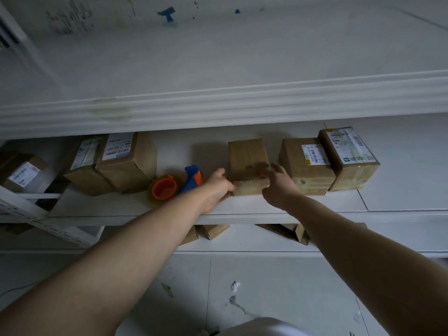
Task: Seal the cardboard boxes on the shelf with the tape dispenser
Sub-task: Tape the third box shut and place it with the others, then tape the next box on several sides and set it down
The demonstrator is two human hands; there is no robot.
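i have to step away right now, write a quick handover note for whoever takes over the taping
Left hand grips the left side of the unlabelled middle box. Right hand rests with straight fingers on its right front edge.
Tape dispenser lies on the shelf just left of that box, in neither hand.
Right labelled boxes show glossy tape on their fronts. Left labelled boxes lean together.
Done: cannot tell whether the middle box's top seam is sealed.
Left: probably pick up the dispenser and tape any open seams.
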